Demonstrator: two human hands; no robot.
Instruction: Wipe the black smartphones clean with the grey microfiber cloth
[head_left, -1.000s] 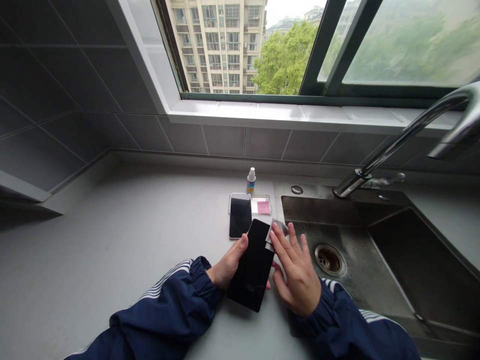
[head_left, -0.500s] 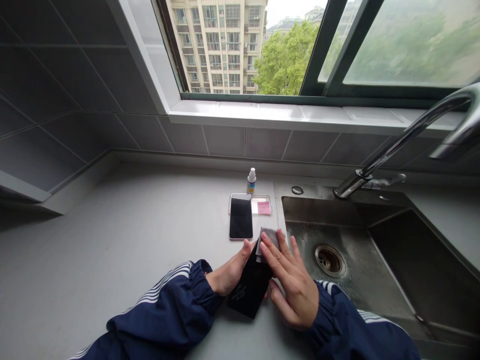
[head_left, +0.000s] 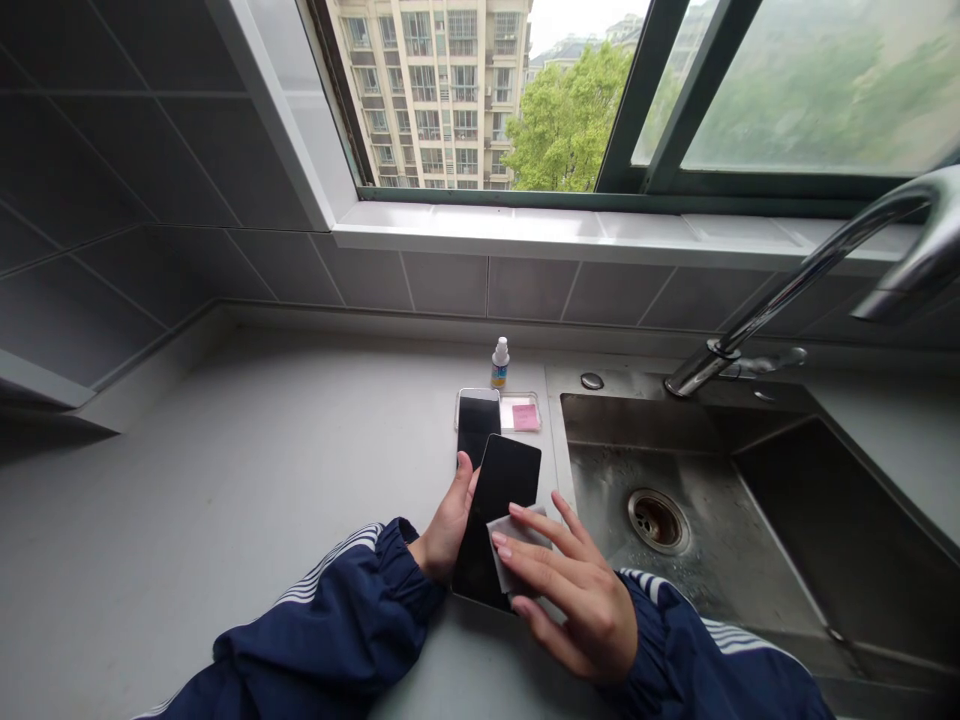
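My left hand (head_left: 447, 520) grips a black phone (head_left: 507, 462) along its left edge, thumb up at the side. The phone is tilted above the counter, its dark glossy face toward me. Under the fingers of my right hand (head_left: 581, 590) a folded grey cloth (head_left: 504, 570) is pressed on the lower right part of that face. Just behind lies a second phone (head_left: 478, 415) with a dark screen and pale rim, partly covered by the held one. It rests over part of a clear case (head_left: 508, 411) with a pink note (head_left: 525, 417) in it.
A small white dropper-style bottle (head_left: 500, 365) with a blue and yellow label stands behind the case. To the right are a steel sink (head_left: 697, 500) and a chrome faucet (head_left: 810, 270). The pale counter (head_left: 300, 430) stretches left; a window (head_left: 480, 100) is ahead.
My right hand and the cloth have moved down from the black phone's top end to its lower part. The phone has shifted upward, over the second phone; pale lettering on its lower end no longer shows.
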